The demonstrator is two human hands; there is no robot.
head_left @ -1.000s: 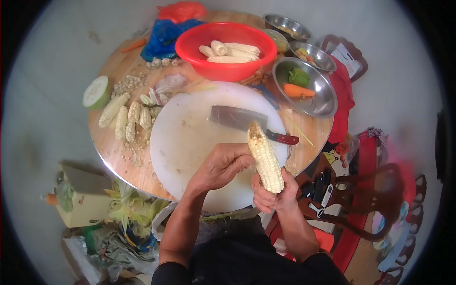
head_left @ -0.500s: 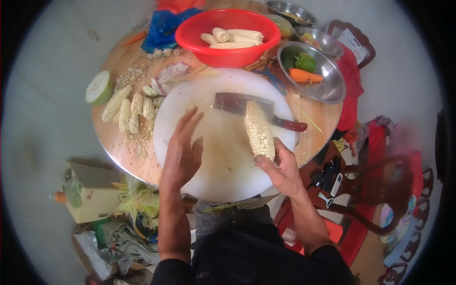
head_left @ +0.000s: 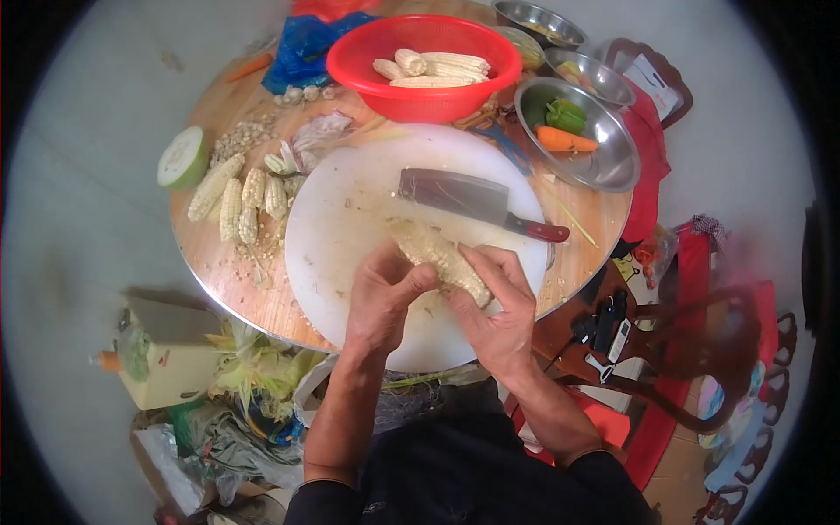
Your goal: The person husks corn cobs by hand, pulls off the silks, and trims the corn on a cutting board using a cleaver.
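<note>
A husked ear of pale corn [head_left: 444, 259] is held between my two hands, tilted over the round white cutting board [head_left: 319, 219]. My left hand [head_left: 391, 289] grips its far-left end, thumb on top. My right hand [head_left: 497, 293] is wrapped round the lower right end, fingers partly hidden by the ear. Beyond the corn, a cleaver [head_left: 459, 194] lies flat on the board with its red-brown handle toward the right. Small bits of corn and silk are scattered on the board.
Several corn ears [head_left: 230, 210] lie left of the board, near a cut green gourd [head_left: 184, 157]. At the back stands a red basket [head_left: 423, 107] of husked corn. A steel bowl [head_left: 617, 157] with a carrot [head_left: 565, 140] and green pepper [head_left: 565, 115] sits at the right.
My left hand has moved right and taken hold of the corn ear. My right hand has brought the ear leftward and tilted it from nearly upright.
</note>
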